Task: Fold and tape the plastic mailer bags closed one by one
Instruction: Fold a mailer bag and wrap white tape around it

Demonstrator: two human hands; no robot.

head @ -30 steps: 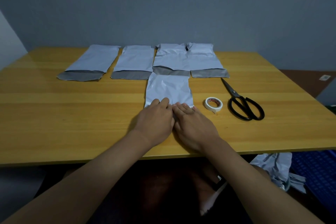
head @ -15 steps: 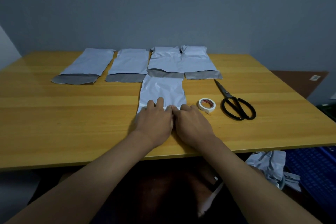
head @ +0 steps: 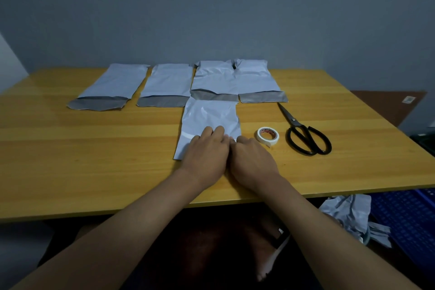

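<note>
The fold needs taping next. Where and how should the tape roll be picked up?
Pinch the tape roll across its rim from above with the right hand. It lies flat with its hole up, clear of the scissors.

Wooden table (head: 94, 172), grey wall (head: 211, 7)

Five mailer bags (head: 210, 117) on top, perhaps more below.
</note>
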